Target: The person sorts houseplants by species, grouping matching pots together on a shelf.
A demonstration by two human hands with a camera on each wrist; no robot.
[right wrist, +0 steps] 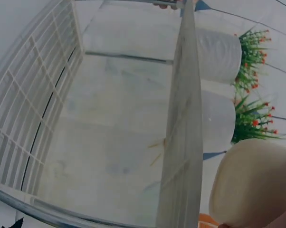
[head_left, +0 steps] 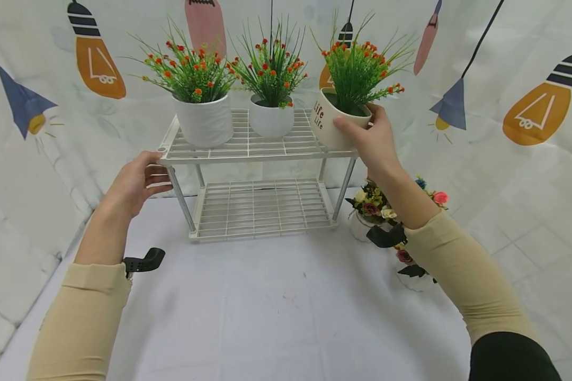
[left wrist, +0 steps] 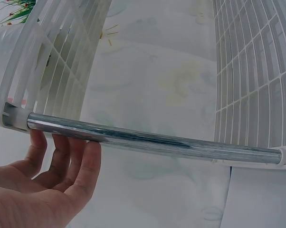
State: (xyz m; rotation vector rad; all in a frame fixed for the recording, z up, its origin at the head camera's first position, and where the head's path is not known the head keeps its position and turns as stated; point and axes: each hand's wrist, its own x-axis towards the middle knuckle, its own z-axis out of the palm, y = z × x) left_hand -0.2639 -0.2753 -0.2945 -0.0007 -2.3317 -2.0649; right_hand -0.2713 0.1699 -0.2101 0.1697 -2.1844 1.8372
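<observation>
My right hand point(head_left: 376, 135) grips a cream pot with "Life" lettering point(head_left: 331, 124) by its right side. The pot holds an artificial plant with orange flowers point(head_left: 357, 69) and leans over the right end of the white two-tier wire rack point(head_left: 262, 157). From the right wrist view, the pot's smooth base point(right wrist: 252, 185) shows beside the upper shelf, tipped off level. My left hand point(head_left: 135, 177) holds the rack's upper left front corner, thumb on top. Its fingers point(left wrist: 88, 166) curl beneath the corner against the metal leg point(left wrist: 152, 141).
On the upper shelf stand a ribbed white pot point(head_left: 204, 124) and a smooth white pot point(head_left: 271, 119), both with orange-flowered plants. Right of the rack, pots of mixed flowers point(head_left: 362, 225) sit on the white tabletop point(head_left: 248, 296), partly hidden by my right forearm. A patterned curtain hangs behind.
</observation>
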